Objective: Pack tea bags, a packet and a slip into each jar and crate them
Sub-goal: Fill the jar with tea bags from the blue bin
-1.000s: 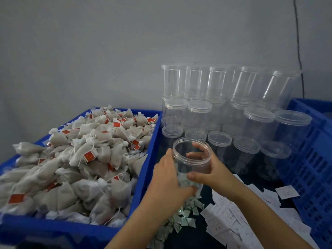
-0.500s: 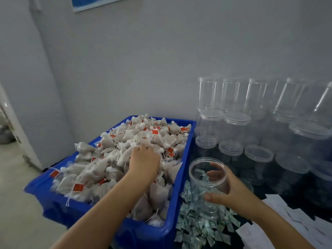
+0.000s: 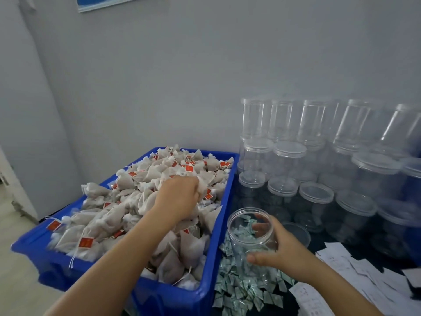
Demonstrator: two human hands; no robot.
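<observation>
**Left hand in the tea bags, right hand on an open jar**

Left hand (image 3: 180,197) reaching into the blue crate (image 3: 205,293), knuckles up, fingers curled down into the heap of tea bags (image 3: 136,201) and closed on some of them near the far right of the pile. Exactly how many bags gripped: cannot tell, fingertips hidden in the heap.

Right hand (image 3: 280,247) wrapped round a clear open jar (image 3: 250,229), thumb across the near wall, fingers seen through the plastic on the far side. Jar upright and lidless, just beside the crate's right wall, standing over a scatter of small green-and-white packets (image 3: 239,290) on the dark counter (image 3: 319,242). Whether any packet lies inside the jar or only shows through it: unclear.

White paper slips (image 3: 341,265) spread on the counter to the right of the packets. Behind, stacked rows of clear lidded jars (image 3: 289,160) against the grey wall (image 3: 182,76).
</observation>
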